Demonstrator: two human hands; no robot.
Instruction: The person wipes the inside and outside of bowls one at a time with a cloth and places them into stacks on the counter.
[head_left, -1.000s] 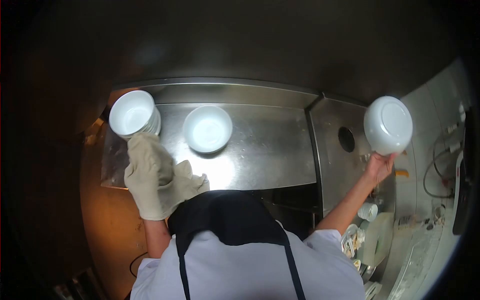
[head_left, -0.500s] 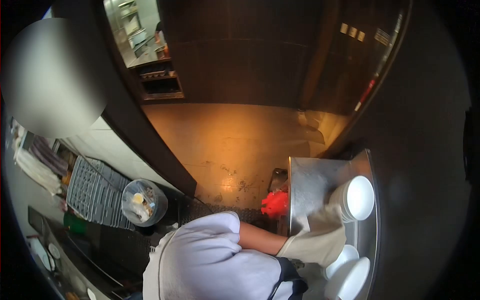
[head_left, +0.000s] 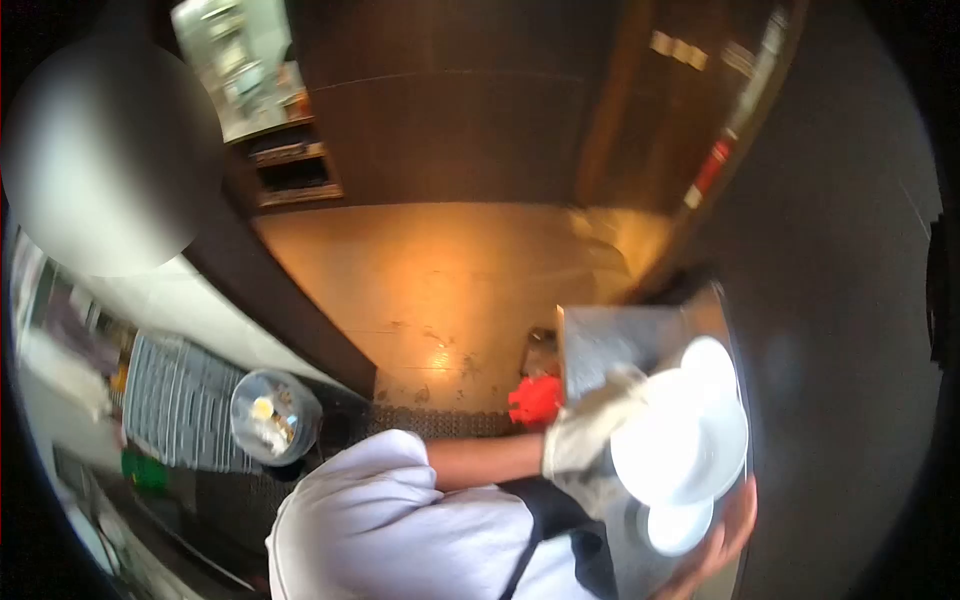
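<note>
A large white bowl is tilted with its inside towards me, over the metal counter. My left hand, in a beige cloth glove, is at the bowl's left rim; its fingers are partly hidden behind the bowl. Bare and with its fingers stretched out, my right hand lies just below the bowl's lower right edge. Beyond the large bowl stands another white bowl, partly covered by it. A smaller white bowl sits nearer to me, beside my right hand.
The metal counter has a raised right edge along the dark wall. A red object hangs at its left side. On the left are a bin with food scraps and grey stacked racks. A dark doorway post rises behind.
The large white bowl has moved up and away from me, in front of the far bowls. My gloved left hand has shifted left, and my right hand has come into view.
</note>
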